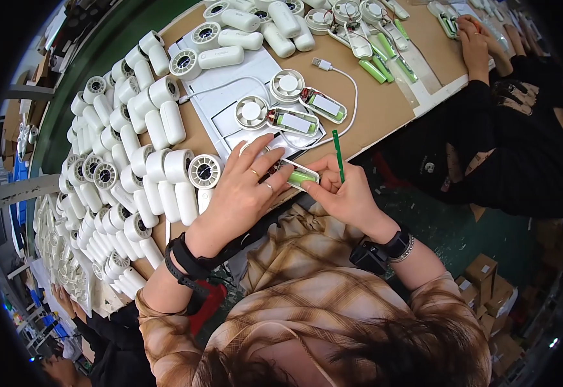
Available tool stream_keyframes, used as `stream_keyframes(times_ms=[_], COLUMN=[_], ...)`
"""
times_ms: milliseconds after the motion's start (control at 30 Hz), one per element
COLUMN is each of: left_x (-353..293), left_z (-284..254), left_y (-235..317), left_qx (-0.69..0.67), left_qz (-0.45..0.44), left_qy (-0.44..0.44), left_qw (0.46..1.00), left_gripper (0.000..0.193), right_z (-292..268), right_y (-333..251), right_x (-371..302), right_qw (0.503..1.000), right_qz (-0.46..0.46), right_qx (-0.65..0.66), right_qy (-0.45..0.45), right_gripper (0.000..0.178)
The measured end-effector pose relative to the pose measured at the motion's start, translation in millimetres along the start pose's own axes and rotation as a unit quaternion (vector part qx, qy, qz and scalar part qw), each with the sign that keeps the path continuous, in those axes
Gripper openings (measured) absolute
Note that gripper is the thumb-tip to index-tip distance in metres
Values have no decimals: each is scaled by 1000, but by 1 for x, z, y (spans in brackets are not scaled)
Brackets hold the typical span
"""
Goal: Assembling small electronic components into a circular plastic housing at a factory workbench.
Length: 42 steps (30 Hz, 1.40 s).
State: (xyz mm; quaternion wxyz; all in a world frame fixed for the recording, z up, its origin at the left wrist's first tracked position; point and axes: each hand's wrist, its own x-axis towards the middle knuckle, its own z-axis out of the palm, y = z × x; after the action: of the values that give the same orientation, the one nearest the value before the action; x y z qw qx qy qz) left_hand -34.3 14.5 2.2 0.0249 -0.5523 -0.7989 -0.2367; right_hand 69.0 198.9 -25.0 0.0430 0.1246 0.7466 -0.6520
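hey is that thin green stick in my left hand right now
No, the thin green stick is in the right hand, while the left hand lies over the open fan.

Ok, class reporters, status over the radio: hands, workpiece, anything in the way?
Left fingers over opened white fan. Right fingers at its end, green stick held too. Green cell exposed. Nothing visibly blocking; white cable loops just beyond.
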Motion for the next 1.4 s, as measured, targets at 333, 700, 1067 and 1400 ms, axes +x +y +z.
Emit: stream_keyframes(times_ms=[333,700,1067,1400], left_x=[0,4,14,20], left_z=[3,-6,-12,-9], left_y=[1,-2,5,6], left_qx=[-21,-72,-133,-89], left_qz=[-26,-33,-99,-72], left_qy=[8,-15,3,-13], left_qw=[999,997,986,993], left_gripper=[28,25,17,21], right_z=[1,2,2,0], right_y=[4,-4,4,-3], right_x=[1,-1,1,2], right_qw=[1000,997,999,999], right_qz=[-26,-45,-35,-24], right_qx=[-3,-51,-29,-20], right_qy=[3,32,12,10], right_gripper=[18,16,16,19])
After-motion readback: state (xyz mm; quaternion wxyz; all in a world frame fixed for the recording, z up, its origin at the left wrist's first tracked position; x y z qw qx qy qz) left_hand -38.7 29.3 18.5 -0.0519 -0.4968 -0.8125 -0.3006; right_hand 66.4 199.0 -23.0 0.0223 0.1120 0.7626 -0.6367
